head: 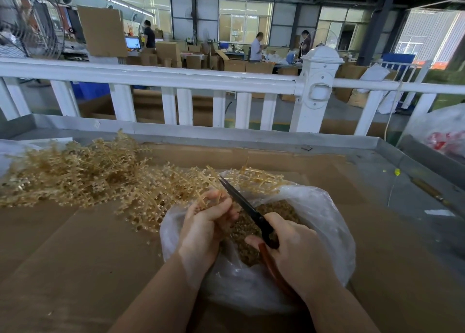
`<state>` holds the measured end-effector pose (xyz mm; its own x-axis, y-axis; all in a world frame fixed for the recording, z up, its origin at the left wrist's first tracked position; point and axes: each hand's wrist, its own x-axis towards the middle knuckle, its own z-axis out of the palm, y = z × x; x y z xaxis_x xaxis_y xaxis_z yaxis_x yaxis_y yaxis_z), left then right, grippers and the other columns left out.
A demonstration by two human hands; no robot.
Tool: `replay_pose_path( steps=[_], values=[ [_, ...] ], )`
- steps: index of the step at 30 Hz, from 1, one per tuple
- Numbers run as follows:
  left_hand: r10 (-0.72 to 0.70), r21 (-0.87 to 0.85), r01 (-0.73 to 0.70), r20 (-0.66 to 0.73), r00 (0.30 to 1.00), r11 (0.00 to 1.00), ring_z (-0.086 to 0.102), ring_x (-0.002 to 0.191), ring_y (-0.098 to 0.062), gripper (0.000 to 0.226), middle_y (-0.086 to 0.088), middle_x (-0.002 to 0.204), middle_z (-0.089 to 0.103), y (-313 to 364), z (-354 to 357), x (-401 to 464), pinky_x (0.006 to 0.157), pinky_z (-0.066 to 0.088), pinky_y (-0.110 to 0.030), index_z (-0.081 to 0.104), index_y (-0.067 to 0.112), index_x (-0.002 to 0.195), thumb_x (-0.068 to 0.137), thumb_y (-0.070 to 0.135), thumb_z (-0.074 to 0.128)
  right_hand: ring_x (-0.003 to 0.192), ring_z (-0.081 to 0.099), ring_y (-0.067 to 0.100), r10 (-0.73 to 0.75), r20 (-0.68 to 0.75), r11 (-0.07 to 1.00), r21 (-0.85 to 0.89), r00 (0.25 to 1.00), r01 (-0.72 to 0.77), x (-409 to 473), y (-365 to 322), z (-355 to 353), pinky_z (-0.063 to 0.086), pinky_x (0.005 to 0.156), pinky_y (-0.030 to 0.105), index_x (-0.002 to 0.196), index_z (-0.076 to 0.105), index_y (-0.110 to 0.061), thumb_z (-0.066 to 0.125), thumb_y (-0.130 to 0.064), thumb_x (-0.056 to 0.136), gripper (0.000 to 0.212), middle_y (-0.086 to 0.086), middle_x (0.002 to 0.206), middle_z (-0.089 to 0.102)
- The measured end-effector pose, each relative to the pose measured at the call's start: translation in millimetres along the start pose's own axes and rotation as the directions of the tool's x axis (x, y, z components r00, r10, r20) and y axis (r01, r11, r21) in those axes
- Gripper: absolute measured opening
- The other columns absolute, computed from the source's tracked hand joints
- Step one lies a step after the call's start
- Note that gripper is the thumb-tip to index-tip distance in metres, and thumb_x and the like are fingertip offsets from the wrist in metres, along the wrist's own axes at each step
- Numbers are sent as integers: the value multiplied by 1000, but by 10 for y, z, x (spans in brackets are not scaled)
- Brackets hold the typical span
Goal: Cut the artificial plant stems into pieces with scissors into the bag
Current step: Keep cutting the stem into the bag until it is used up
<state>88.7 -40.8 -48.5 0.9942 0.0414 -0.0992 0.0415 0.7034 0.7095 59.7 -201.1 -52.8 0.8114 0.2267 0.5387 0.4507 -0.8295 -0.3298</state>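
Over bag (322, 207), hands hold stems (206, 199), scissors (246, 207)

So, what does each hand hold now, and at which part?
The left hand grips a bunch of plant stems at their lower ends. The right hand holds the scissors by the reddish handles, over the bag.

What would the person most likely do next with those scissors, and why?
Probably snip the stem so the piece drops into the bag. The right hand grips the scissors, whose blades lie against the golden stems the left hand pinches, right above the open plastic bag already holding cut pieces. A large uncut pile waits on the cardboard.
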Motion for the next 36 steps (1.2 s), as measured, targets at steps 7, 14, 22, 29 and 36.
replay_pose_path(
  steps=[7, 14, 22, 29, 36],
  values=[
    [2, 40, -3, 41, 999, 999, 66, 63, -14, 7, -6, 71, 67, -13, -39, 23, 59, 56, -25, 70, 12, 69, 72, 6, 66, 66, 57, 4, 5, -46, 1000, 6, 999, -5, -16, -11, -8, 46, 58, 17, 94, 61, -27, 57, -55, 82, 31, -12, 73, 61],
    [11, 15, -12, 89, 996, 1000, 66, 65, -15, 8, -9, 76, 69, -35, -69, 50, 63, 57, -24, 69, 9, 70, 70, 2, 66, 72, 57, 6, 19, -21, 999, -25, 1000, -20, -26, -27, 5, 43, 62, 15, 98, 60, -28, 45, -60, 83, 38, -12, 79, 61],
    [-49, 147, 31, 118, 992, 989, 57, 79, -28, 14, -16, 80, 59, -22, -51, 34, 82, 53, -37, 63, 0, 84, 70, 3, 66, 70, 55, 2, 22, -53, 1000, -4, 998, -22, -24, -24, 24, 33, 63, 5, 96, 58, -29, 48, -58, 84, 32, -14, 78, 60],
    [-75, 230, 48, 111, 991, 972, 54, 71, -27, 4, -11, 66, 56, -2, 22, -25, 78, 47, -38, 64, 7, 68, 68, 5, 68, 60, 50, 1, 19, -70, 1000, 16, 997, -18, -12, -24, 18, 31, 56, 5, 92, 59, -25, 65, -46, 82, 24, -13, 70, 58],
    [-96, 239, 73, 89, 991, 968, 59, 70, -25, 12, -12, 69, 60, 15, 34, -39, 72, 51, -34, 62, 4, 75, 65, 6, 69, 56, 55, 5, 21, -63, 999, 34, 998, -19, -16, -33, 4, 31, 54, 5, 89, 61, -22, 68, -45, 82, 25, -9, 66, 61]
  ],
)
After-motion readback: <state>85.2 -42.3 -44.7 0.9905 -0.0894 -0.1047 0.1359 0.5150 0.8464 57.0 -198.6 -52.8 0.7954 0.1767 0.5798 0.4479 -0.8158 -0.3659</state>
